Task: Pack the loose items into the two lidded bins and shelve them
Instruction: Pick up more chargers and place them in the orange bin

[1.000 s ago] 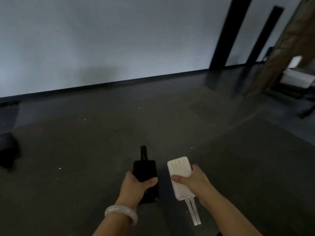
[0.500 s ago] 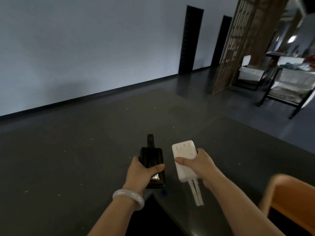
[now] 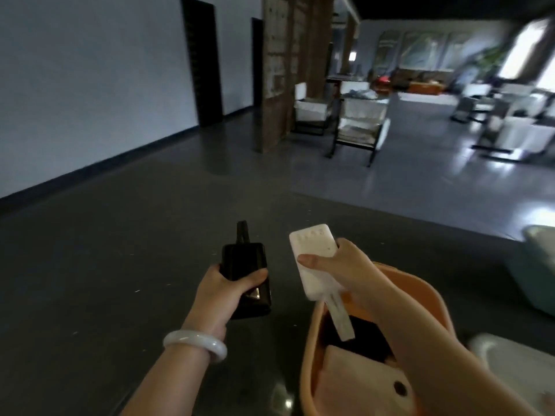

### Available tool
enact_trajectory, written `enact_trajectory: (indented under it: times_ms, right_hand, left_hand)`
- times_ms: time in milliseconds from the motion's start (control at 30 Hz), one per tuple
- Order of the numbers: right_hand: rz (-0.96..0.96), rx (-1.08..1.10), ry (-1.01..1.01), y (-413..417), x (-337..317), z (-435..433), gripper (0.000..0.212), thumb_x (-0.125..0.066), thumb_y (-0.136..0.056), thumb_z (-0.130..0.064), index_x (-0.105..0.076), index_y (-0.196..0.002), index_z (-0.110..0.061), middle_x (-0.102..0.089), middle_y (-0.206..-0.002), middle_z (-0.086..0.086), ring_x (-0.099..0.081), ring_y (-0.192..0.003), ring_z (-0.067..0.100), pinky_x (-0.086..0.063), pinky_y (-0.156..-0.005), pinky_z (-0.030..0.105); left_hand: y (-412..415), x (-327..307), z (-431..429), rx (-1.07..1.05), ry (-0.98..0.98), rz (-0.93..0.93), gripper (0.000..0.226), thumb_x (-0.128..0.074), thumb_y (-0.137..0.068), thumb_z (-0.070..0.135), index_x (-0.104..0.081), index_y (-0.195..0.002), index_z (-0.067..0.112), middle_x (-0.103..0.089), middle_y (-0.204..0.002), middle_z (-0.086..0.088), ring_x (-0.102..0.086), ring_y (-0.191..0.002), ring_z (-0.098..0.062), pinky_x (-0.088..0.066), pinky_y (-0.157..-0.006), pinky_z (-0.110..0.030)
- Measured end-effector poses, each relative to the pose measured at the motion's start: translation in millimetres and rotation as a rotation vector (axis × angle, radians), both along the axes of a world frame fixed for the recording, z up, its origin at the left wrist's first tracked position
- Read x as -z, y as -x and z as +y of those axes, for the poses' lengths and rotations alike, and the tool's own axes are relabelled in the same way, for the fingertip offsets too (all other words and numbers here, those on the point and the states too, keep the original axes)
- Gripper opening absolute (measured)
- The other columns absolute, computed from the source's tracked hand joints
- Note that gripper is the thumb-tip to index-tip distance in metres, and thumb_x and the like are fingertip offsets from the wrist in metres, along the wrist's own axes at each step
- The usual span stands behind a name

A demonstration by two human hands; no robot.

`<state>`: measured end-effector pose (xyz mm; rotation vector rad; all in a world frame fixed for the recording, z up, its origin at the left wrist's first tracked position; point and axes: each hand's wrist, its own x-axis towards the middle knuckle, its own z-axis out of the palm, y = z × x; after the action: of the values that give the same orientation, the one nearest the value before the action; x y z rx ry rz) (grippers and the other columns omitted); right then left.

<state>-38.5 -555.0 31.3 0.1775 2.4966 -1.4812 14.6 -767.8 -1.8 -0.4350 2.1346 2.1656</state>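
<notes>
left hand (image 3: 222,291) is gripping a glossy black rectangular case (image 3: 243,262), thumb lying across its face and fingers curling round the far edge; a short dark strap is sticking out of its top end. on that wrist a smooth milky-white bangle (image 3: 195,343) is sitting. right hand (image 3: 342,265) is clutching a matte white rectangular power bank (image 3: 312,247) with rounded corners, thumb pressing on the front and fingers wrapping the side, and a flat white cable (image 3: 341,321) is dangling from its lower end.

both items are hanging over a dark grey matte surface (image 3: 105,265) flecked with small pale specks. beyond it a glossy grey floor (image 3: 420,190) is catching the daylight. a pale blank wall (image 3: 90,85) with a dark skirting is running along the left, a rough wooden pillar (image 3: 279,70) is standing mid-room, and dark-framed chairs with white cushions (image 3: 360,127) are sitting past it; the far room is blurring out.

below the right forearm an orange smooth plastic bin (image 3: 432,295) with a rounded rim is standing open, the cable tip hanging down into it. inside, a dark flat item (image 3: 369,340) is lying next to a pale pink piece with a small dark round spot (image 3: 357,382). a pale green rounded tub (image 3: 537,271) is showing at the right edge, well apart from the hands.
</notes>
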Motion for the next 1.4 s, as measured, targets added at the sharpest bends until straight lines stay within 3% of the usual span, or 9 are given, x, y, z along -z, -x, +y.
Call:
enact_trajectory:
  times_ms: [67,200,300,433,533,700,967,1133,1400]
  right_hand:
    - [-0.003,0.075,0.008,-5,1,30,0.032,-0.079,-0.074,-0.036,-0.052,-0.092,-0.030,-0.067,-0.083,-0.007,-0.069,-0.062,0.011,-0.052,-0.046,0.022]
    - [-0.024,0.111,-0.044,-14,14,80,0.043,-0.081,-0.072,-0.039,-0.058,-0.105,-0.024,-0.072,-0.092,-0.001,-0.072,-0.079,0.016,-0.060,-0.071,0.038]
    - [-0.043,0.011,-0.164,-17,26,102,0.039,-0.078,-0.073,-0.045,-0.057,-0.103,-0.034,-0.069,-0.093,-0.008,-0.068,-0.082,0.011,-0.054,-0.065,0.026]
    - [-0.093,-0.251,-0.382,-9,48,113,0.053,-0.076,-0.075,-0.048,-0.051,-0.120,-0.035,-0.060,-0.104,-0.016,-0.058,-0.096,0.008,-0.045,-0.074,0.021]
    - [-0.181,-0.422,-0.470,-8,62,112,0.046,-0.075,-0.074,-0.050,-0.051,-0.112,-0.039,-0.059,-0.097,-0.018,-0.056,-0.092,0.004,-0.038,-0.068,0.017]
    - [-0.271,-0.621,-0.415,-7,81,110,0.045,-0.075,-0.076,-0.045,-0.055,-0.116,-0.042,-0.065,-0.105,-0.016,-0.062,-0.096,0.003,-0.049,-0.082,0.024]
    - [-0.289,-0.706,-0.406,-7,96,105,0.059,-0.077,-0.075,-0.039,-0.046,-0.125,-0.043,-0.059,-0.111,-0.019,-0.057,-0.100,0.001,-0.045,-0.077,0.021]
    - [-0.209,-0.683,-0.412,-11,104,107,0.056,-0.079,-0.072,-0.037,-0.051,-0.120,-0.043,-0.058,-0.110,-0.018,-0.055,-0.100,0.002,-0.045,-0.081,0.025]
    - [-0.188,-0.687,-0.395,-12,102,105,0.048,-0.081,-0.070,-0.036,-0.054,-0.108,-0.043,-0.060,-0.105,-0.017,-0.057,-0.097,0.002,-0.046,-0.080,0.023]
  left_hand:
    - [8,0,17,0.083,-0.048,-0.008,0.055,-0.085,-0.063,0.031,-0.065,-0.113,0.018,-0.075,-0.096,-0.003,-0.073,-0.085,-0.018,-0.056,-0.069,-0.032]
    - [12,7,46,0.234,-0.104,-0.066,0.035,-0.081,-0.067,0.028,-0.069,-0.099,0.021,-0.076,-0.090,-0.001,-0.073,-0.079,-0.015,-0.055,-0.062,-0.027]
    - [9,12,59,0.310,-0.110,-0.100,0.029,-0.079,-0.069,0.027,-0.069,-0.096,0.021,-0.076,-0.088,0.000,-0.073,-0.076,-0.013,-0.054,-0.053,-0.021]
    - [3,20,68,0.322,-0.094,-0.147,0.040,-0.083,-0.065,0.029,-0.066,-0.101,0.023,-0.076,-0.087,0.004,-0.073,-0.077,-0.012,-0.054,-0.062,-0.027]
    - [-5,24,71,0.294,-0.123,-0.191,0.050,-0.085,-0.060,0.030,-0.063,-0.104,0.022,-0.076,-0.088,0.000,-0.074,-0.078,-0.017,-0.057,-0.056,-0.027]
    - [-10,24,75,0.226,-0.076,-0.200,0.074,-0.088,-0.046,0.037,-0.059,-0.112,0.020,-0.075,-0.095,-0.003,-0.074,-0.082,-0.018,-0.058,-0.065,-0.033]
    - [-16,28,82,0.222,-0.086,-0.201,0.071,-0.085,-0.053,0.034,-0.057,-0.117,0.020,-0.075,-0.098,-0.002,-0.073,-0.086,-0.017,-0.057,-0.067,-0.030]
    - [-17,25,82,0.227,-0.060,-0.224,0.082,-0.086,-0.053,0.033,-0.053,-0.127,0.016,-0.070,-0.112,-0.009,-0.068,-0.101,-0.028,-0.053,-0.092,-0.050]
    - [-18,26,81,0.230,-0.060,-0.232,0.081,-0.086,-0.054,0.034,-0.054,-0.126,0.017,-0.071,-0.110,-0.008,-0.070,-0.099,-0.027,-0.054,-0.091,-0.050]
